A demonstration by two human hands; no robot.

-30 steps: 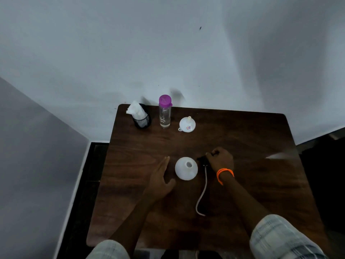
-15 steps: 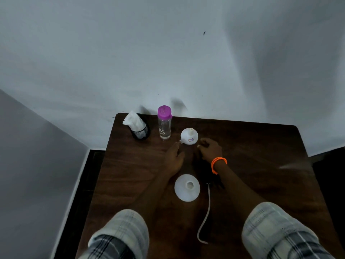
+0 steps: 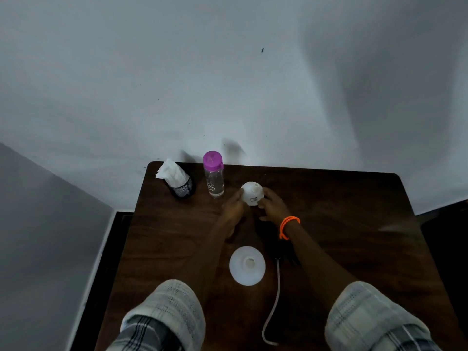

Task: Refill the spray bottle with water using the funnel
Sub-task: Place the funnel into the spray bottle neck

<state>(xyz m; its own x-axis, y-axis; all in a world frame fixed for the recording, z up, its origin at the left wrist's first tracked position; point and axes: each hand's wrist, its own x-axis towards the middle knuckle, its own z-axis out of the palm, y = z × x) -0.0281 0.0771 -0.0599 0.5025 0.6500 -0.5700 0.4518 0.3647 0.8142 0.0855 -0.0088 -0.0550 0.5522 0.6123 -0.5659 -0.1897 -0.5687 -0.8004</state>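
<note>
A small white funnel point(image 3: 250, 193) with a label stands spout-up near the back of the brown table point(image 3: 354, 224). My left hand point(image 3: 233, 206) and my right hand point(image 3: 271, 203) close on it from either side. The white spray bottle point(image 3: 247, 266) stands open in the middle of the table, seen from above, between my forearms. Its black spray head point(image 3: 279, 253) lies just right of it, partly under my right forearm, with the white tube point(image 3: 277, 287) trailing toward me. A clear water bottle point(image 3: 214, 178) with a purple cap stands left of the funnel.
A black mesh cup with white tissue point(image 3: 182, 187) sits at the table's back left corner. A grey wall rises right behind the table. The floor drops away dark along the left and right edges.
Both hands left the spray bottle and spray head and reached back to the funnel. They now grip it from both sides.
</note>
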